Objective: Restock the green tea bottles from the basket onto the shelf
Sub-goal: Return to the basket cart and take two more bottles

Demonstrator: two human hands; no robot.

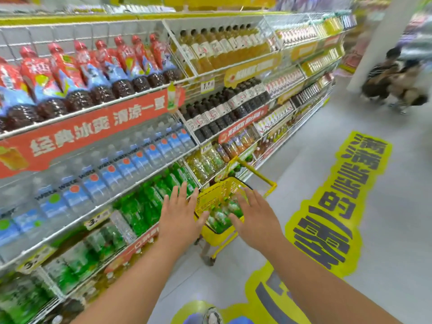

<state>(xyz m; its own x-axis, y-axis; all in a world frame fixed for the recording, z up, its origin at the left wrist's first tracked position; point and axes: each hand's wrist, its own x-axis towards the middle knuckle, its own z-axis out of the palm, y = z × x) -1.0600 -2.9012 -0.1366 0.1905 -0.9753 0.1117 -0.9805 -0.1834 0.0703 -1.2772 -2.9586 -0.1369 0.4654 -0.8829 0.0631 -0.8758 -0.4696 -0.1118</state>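
Shelf (149,176) racks fill the left of the frame, grey floor (385,206) with a yellow decal at right. Lower centre, the yellow basket (218,237) holds green tea bottles (219,218). Left hand (178,216) and right hand (256,220) hover over it, each grip released, fingers spread.
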